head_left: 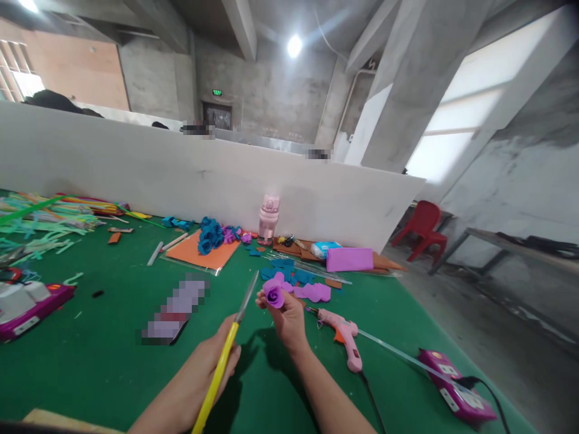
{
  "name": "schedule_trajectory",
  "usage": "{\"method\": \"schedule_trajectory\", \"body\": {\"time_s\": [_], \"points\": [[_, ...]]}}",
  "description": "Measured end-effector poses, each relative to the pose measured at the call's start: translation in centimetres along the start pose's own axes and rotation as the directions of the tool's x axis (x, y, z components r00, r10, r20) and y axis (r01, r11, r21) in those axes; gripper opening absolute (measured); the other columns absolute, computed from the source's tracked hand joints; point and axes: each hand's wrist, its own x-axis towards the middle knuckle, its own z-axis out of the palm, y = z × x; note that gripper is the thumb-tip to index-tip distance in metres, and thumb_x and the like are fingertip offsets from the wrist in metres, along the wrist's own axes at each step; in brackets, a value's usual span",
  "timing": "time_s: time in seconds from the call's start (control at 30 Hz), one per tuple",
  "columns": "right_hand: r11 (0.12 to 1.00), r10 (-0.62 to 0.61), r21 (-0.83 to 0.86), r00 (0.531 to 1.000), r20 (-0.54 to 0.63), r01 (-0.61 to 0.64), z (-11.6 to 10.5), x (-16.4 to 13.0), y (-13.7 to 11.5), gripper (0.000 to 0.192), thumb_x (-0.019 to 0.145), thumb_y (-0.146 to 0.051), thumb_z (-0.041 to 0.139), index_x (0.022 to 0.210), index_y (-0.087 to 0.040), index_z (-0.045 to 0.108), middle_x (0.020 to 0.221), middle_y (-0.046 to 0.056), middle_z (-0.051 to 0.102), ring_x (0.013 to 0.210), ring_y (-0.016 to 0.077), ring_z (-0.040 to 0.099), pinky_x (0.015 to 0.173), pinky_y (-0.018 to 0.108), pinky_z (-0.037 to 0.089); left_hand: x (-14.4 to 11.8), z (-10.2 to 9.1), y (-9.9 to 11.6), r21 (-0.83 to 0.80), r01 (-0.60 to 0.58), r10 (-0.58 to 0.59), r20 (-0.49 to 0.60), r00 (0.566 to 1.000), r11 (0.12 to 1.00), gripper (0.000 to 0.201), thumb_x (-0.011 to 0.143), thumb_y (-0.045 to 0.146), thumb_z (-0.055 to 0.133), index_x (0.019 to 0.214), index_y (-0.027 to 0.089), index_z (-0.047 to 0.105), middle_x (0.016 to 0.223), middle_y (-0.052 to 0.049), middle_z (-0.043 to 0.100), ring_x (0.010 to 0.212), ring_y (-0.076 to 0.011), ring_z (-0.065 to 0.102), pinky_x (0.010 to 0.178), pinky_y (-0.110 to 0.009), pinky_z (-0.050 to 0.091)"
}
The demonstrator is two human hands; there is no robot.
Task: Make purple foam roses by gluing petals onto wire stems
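My left hand (212,361) grips yellow-handled scissors (226,352), whose grey blades point up and away over the green table (104,361). My right hand (286,316) holds a small purple foam rose (274,294) by its base, just right of the blade tips. More purple foam petals (314,292) lie right behind that hand. A pink glue gun (344,337) rests on the table to the right of my right wrist, its cord running toward me.
A purple power strip (456,392) lies at the near right table edge, another (31,307) at the left. Blue foam roses (210,234) sit on an orange sheet (199,253). A pink bottle (268,218), a purple foam block (349,259) and green strips (40,223) line the white partition.
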Motion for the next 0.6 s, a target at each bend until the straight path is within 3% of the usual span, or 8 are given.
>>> {"method": "schedule_trajectory", "body": {"time_s": [0.27, 0.4, 0.6], "points": [[0.993, -0.033, -0.118, 0.999, -0.023, 0.03, 0.0, -0.1, -1.4, 0.017, 0.074, -0.033, 0.061, 0.078, -0.018, 0.069, 0.069, 0.003, 0.067, 0.063, 0.0168, 0.061, 0.065, 0.029, 0.049, 0.8, 2.8, -0.7, -0.037, 0.049, -0.053, -0.115, 0.992, 0.998, 0.03, 0.074, 0.047, 0.05, 0.091, 0.023, 0.054, 0.058, 0.003, 0.047, 0.053, -0.0133, 0.046, 0.048, -0.021, 0.034], [0.992, -0.03, -0.124, 0.999, -0.018, 0.027, -0.2, -0.1, -1.1, 0.015, 0.074, -0.029, 0.06, 0.075, -0.017, 0.068, 0.068, 0.004, 0.067, 0.064, 0.0174, 0.06, 0.065, 0.029, 0.049, 1.1, 3.4, -0.7, -0.076, 0.038, -0.046, -0.095, 0.994, 0.996, 0.028, 0.072, 0.044, 0.053, 0.09, 0.023, 0.053, 0.059, 0.002, 0.047, 0.053, -0.0134, 0.046, 0.047, -0.022, 0.033], [0.99, -0.037, -0.135, 0.999, -0.039, 0.032, -0.1, -0.1, -1.4, 0.015, 0.074, -0.029, 0.059, 0.073, -0.017, 0.067, 0.068, 0.004, 0.067, 0.064, 0.0173, 0.059, 0.065, 0.029, 0.049, 1.1, 3.7, 0.0, -0.156, 0.164, -0.174, -0.051, 0.984, 0.974, 0.033, 0.073, 0.054, 0.046, 0.075, 0.022, 0.049, 0.054, 0.003, 0.043, 0.047, -0.0126, 0.044, 0.043, -0.022, 0.031]]}}
